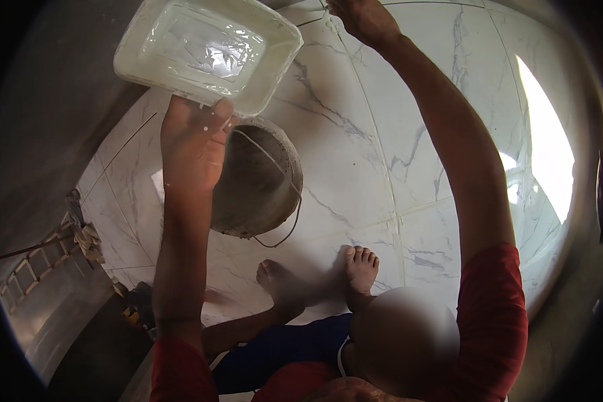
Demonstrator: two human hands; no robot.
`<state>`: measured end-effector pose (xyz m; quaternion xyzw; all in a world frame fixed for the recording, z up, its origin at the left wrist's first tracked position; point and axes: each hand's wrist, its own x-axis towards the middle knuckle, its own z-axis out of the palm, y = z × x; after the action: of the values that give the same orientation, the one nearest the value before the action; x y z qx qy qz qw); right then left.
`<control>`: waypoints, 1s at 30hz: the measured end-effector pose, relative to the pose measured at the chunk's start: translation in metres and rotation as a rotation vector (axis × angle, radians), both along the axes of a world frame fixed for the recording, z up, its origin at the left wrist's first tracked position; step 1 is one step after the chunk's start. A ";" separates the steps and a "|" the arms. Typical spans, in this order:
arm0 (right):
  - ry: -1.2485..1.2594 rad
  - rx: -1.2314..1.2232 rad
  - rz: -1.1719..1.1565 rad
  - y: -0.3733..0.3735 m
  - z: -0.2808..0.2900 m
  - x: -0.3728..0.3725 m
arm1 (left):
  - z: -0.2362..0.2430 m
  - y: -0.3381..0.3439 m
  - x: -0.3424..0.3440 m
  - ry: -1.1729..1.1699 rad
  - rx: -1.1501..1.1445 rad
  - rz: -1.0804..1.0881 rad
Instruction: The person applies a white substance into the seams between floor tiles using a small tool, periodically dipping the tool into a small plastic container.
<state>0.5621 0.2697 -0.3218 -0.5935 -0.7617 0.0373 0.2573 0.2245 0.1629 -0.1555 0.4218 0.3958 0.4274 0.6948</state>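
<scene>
My left hand [197, 137] grips the near rim of a whitish rectangular plastic tub [285, 43], with white spots on the fingers. The tub is tilted so its inside faces me, and a wet, shiny white coating covers its bottom and walls. Stretched far forward, my right hand [365, 20] is at the top edge, partly cut off. Its fingers are closed together; whatever they hold is too small to make out. A white blob [331, 25] shows just beneath them.
Below the tub, a dirty grey bucket [258, 184] with a wire handle stands on the marbled white tile floor [342, 181]. My bare feet [362, 268] are close behind it. At the left lies a ladder-like frame [37, 264] near dark clutter [137, 305]. Sunlight [546, 141] brightens the right side.
</scene>
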 end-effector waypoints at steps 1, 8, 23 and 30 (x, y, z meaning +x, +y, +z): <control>-0.030 0.028 0.020 -0.005 0.000 -0.006 | 0.000 -0.005 -0.008 -0.001 0.037 0.035; -0.045 0.079 0.093 -0.073 0.012 0.002 | -0.017 -0.027 -0.041 -0.056 0.056 0.133; 0.027 0.093 0.134 -0.090 0.018 -0.014 | -0.017 -0.033 -0.025 -0.154 0.054 0.145; 0.080 0.165 0.040 -0.095 0.047 -0.004 | -0.024 -0.034 -0.022 -0.169 0.026 0.177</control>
<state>0.5582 0.1747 -0.2745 -0.5531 -0.7628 0.0031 0.3350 0.2023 0.1292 -0.1791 0.3564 0.3658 0.5262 0.6798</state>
